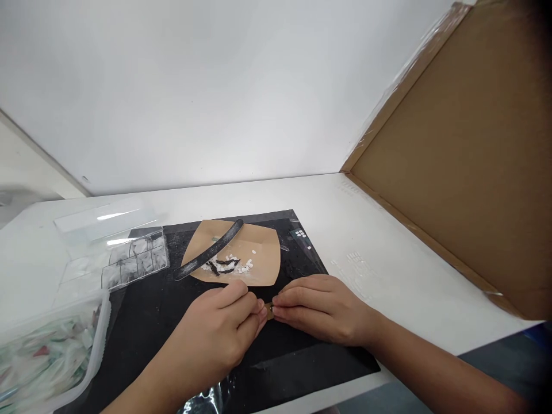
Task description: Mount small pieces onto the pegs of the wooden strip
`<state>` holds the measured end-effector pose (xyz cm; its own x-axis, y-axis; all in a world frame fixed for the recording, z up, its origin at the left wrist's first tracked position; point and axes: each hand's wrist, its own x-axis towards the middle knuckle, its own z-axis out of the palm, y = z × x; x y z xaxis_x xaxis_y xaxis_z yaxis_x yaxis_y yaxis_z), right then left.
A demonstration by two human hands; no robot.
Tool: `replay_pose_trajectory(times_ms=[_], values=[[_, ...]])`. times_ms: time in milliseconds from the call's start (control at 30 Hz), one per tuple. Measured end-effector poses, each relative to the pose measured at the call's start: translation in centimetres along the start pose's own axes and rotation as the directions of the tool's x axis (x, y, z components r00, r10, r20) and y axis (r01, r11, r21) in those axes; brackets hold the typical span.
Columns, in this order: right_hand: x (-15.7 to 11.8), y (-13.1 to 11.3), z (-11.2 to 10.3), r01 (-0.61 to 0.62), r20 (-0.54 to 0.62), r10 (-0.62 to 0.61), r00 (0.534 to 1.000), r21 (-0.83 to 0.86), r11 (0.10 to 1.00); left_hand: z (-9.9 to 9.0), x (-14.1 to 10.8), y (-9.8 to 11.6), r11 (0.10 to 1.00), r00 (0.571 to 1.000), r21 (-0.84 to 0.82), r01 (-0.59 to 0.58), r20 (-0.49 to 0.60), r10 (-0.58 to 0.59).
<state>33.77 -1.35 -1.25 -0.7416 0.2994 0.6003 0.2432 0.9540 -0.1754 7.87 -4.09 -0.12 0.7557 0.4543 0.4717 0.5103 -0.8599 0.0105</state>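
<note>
Near the front of the black mat [293, 365], my left hand [228, 325] and my right hand [321, 307] meet with pinched fingertips on a small brown piece [269, 311]. The fingers cover most of it, and a dark spot shows at its right end. Just beyond my hands lies a brown paper tray [263, 247] with small white bits [245, 267] and torn black strips [224, 268] on it. A curved black file [211, 251] rests slantwise across the tray's left side.
At the left are a clear compartment box [135, 259] with its lid raised and a plastic tub [103, 333] of mixed packets. White dots [301, 233] sit on the mat's right edge. A large cardboard panel [466, 155] stands at the right, before a white wall [194, 92].
</note>
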Motion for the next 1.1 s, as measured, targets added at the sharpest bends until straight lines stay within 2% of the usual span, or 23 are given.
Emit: replay_pose_trajectory(times_ms=[133,267,433,600,933,1100], values=[[-0.2,-0.1,0.7,0.008,-0.031,-0.01,0.999,-0.06,0.998,0.2,-0.2,0.0,1.0,1.0,0.025,-0.01,0.016,0.009],[0.3,-0.4,0.9,-0.022,0.019,0.025,1.0,-0.123,0.992,0.4,-0.4,0.0,0.999,0.999,0.043,-0.02,0.046,0.018],[0.9,-0.6,0.6,-0.043,0.069,0.053,0.996,-0.129,0.991,0.4,-0.4,0.1,0.999,0.998,0.04,-0.002,0.055,0.0],[0.9,-0.5,0.6,-0.046,0.068,0.055,0.996,-0.125,0.991,0.0,-0.2,0.4,0.995,0.995,0.091,-0.032,0.094,0.023],[0.7,-0.5,0.8,-0.043,0.062,0.051,0.997,-0.116,0.992,0.2,-0.3,0.5,0.997,0.995,0.073,-0.008,0.102,0.001],[0.5,-0.3,1.1,-0.031,0.03,0.034,0.999,-0.113,0.993,0.4,-0.4,0.4,0.999,0.998,0.037,0.038,0.044,-0.04]])
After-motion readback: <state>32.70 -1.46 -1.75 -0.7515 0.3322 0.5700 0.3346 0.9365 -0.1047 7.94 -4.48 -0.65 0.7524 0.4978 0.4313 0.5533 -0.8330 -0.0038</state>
